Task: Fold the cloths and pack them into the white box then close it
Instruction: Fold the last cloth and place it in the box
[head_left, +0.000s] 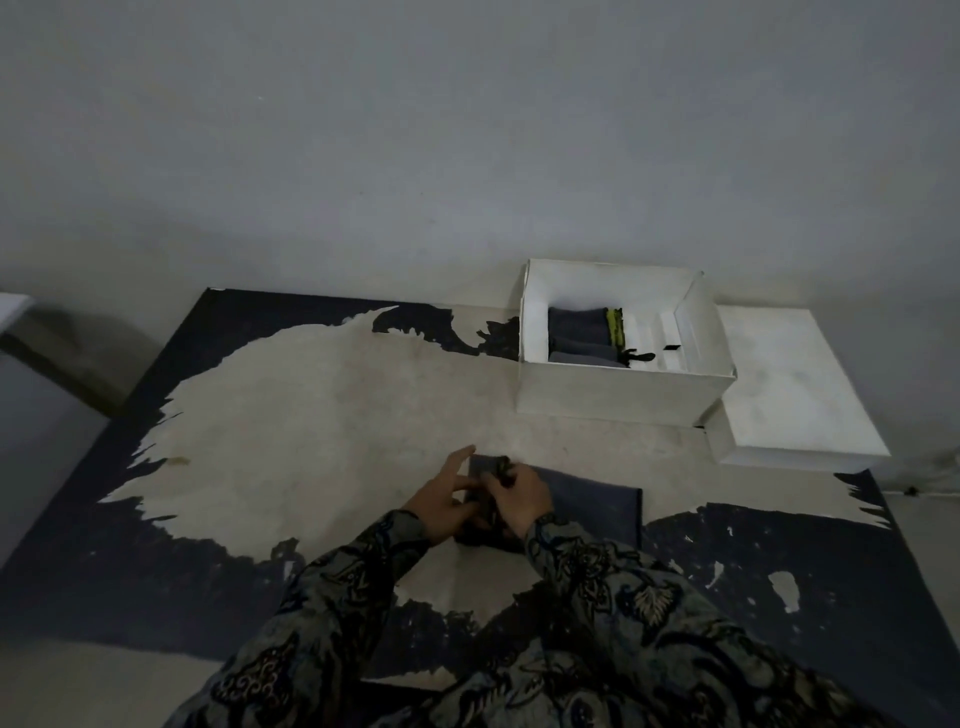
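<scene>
One white box (623, 387), open, on the counter (322, 415). One white lid (795, 384) just right of the box. Folded cloths inside the box: at least two grey (576, 325), plus one with a yellow-green edge (614, 325); exact count unclear. One dark cloth (587, 501) lay near the box, on its front side. Two hands were at it: left hand (447, 501), right hand (522, 499).

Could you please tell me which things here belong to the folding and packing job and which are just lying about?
Part of the job: the dark cloth under both hands (left hand, right hand); the open white box; folded cloths inside it; the white lid beside it.

Lying about: the worn mat; a grey object at far left.
</scene>
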